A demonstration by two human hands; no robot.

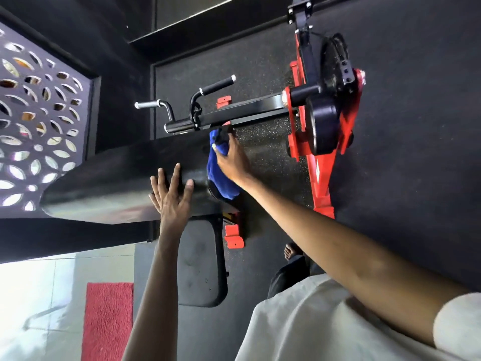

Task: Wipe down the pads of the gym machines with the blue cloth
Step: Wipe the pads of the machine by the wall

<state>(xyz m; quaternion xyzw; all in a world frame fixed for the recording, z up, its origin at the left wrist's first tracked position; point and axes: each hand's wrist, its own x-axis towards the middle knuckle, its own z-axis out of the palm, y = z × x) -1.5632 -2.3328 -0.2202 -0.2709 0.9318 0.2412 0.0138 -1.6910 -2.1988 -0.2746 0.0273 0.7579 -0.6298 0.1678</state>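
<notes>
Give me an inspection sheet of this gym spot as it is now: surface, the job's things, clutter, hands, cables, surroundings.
Surface: long black pad, glossy, slanting across the view.
Job's things: blue cloth bunched against the pad's end; smaller seat pad lower down.
Clutter: nothing seen.
Hands: left hand flat on the long pad, fingers spread; right hand grips the cloth.
Cables: nothing seen.
Surroundings: red machine frame with black discs, dark rubber floor, red mat, cut-out wall screen.
</notes>
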